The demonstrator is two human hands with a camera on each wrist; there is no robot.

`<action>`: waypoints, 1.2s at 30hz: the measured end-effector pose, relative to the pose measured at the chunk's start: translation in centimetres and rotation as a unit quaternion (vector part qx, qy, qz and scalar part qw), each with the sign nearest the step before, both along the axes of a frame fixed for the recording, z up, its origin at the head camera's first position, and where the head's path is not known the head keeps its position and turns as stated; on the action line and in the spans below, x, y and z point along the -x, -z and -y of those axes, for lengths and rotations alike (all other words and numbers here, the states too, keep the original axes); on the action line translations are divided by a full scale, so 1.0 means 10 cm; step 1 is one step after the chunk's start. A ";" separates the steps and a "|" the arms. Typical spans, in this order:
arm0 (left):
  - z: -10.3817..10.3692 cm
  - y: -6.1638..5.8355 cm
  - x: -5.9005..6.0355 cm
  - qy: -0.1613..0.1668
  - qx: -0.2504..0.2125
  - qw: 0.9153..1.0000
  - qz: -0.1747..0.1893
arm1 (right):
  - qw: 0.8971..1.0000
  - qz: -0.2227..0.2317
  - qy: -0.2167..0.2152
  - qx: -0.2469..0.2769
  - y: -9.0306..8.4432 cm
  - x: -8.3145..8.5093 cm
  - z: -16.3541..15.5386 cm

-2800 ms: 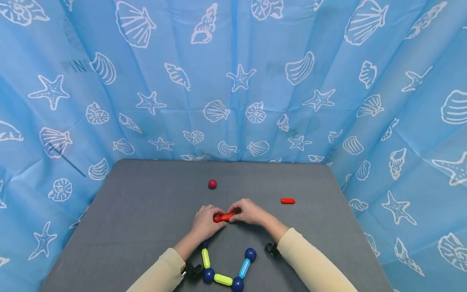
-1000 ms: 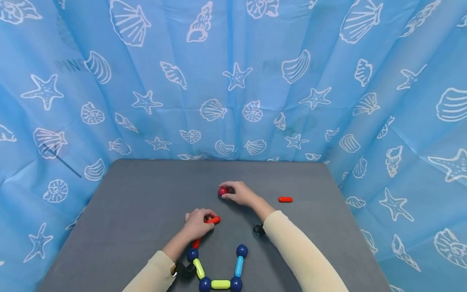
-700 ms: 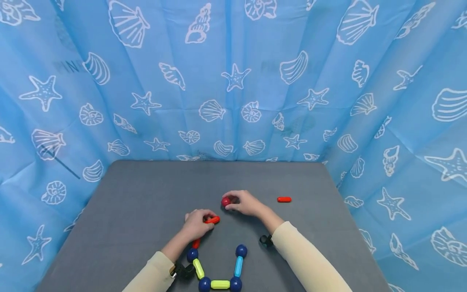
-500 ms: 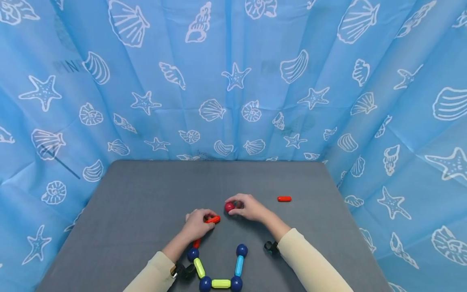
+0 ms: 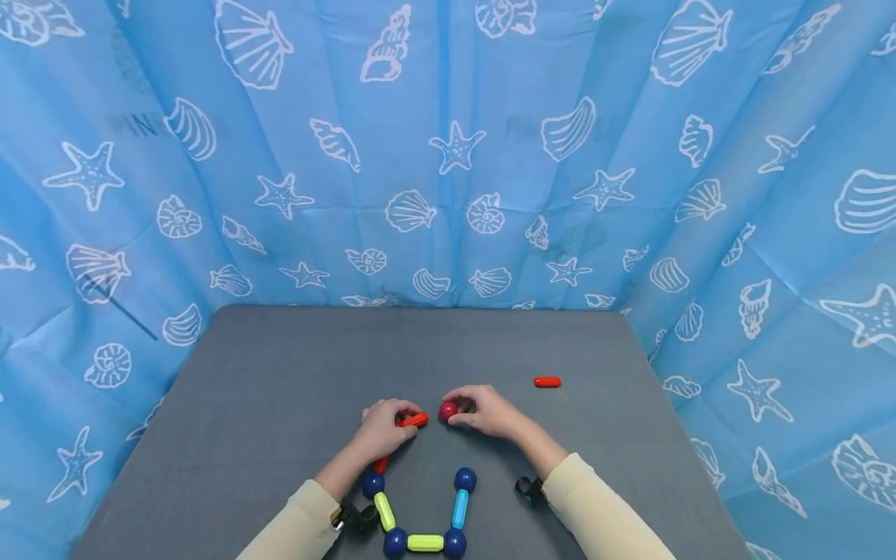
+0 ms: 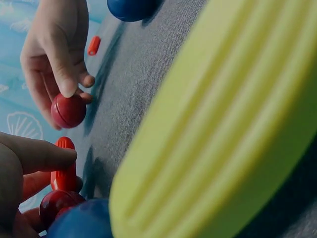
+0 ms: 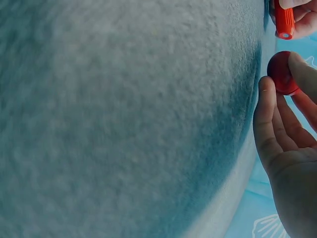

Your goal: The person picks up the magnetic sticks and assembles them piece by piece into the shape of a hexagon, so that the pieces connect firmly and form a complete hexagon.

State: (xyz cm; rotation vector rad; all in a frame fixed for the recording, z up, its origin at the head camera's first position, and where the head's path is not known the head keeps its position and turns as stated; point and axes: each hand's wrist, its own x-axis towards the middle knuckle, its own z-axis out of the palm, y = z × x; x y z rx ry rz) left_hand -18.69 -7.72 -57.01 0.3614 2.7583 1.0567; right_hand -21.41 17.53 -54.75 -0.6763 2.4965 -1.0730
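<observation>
My left hand pinches a red toy building rod between thumb and fingers. In the left wrist view a dark red ball touches the rod's near end. Another red ball is in the fingertips of my right hand, a short gap from the rod's free end. A second red rod, partly hidden by my left hand, runs to a blue ball. From there a U-shaped chain continues through a yellow-green rod, more blue balls and a light blue rod.
A loose red rod lies on the grey table, beyond my right hand. The chain's right end is a blue ball, between my forearms. A blue shell-patterned curtain hangs behind the table and along its sides.
My right hand let go of the rod, took the red ball from farther back and brought it nearer, beside the rod's end. My left hand has kept its hold, staying nearly still lately.
</observation>
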 end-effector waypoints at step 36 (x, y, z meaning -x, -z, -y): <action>-0.33 -0.25 -0.34 -0.021 0.009 0.995 -0.096 | 0.939 -0.168 0.260 -0.148 -0.02 0.01 -1.10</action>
